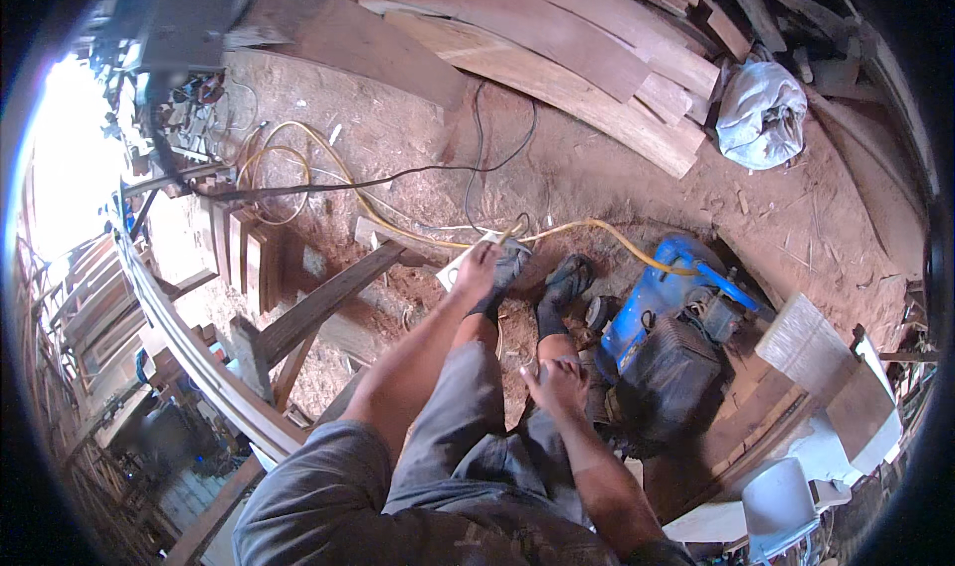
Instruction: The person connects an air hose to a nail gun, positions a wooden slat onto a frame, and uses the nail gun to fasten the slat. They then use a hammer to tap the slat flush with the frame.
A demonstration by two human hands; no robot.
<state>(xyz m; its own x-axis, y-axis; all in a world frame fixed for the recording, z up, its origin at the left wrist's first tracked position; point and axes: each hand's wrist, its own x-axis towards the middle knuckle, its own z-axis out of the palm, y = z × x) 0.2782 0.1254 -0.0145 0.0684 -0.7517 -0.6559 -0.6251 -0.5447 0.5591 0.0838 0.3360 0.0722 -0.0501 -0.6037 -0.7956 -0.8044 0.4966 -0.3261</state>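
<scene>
My left hand [479,270] reaches down in front of my left foot, its fingers closed on a pale flat piece [455,271] whose exact kind I cannot make out. A yellow hose [607,227] and a dark cable [398,178] pass close by that hand. Above my right thigh, my right hand [560,385] has its fingers apart and holds nothing. To the right of my feet sits a blue air compressor [652,292] with a dark motor part; the yellow hose runs to it.
Long wooden planks [557,39] lie stacked at the far side, with a whitish sack [761,115] beside them. A timber frame [323,292] stands at my left. A pale plastic chair [779,506] is at the lower right. Dusty reddish ground [637,183] surrounds my feet.
</scene>
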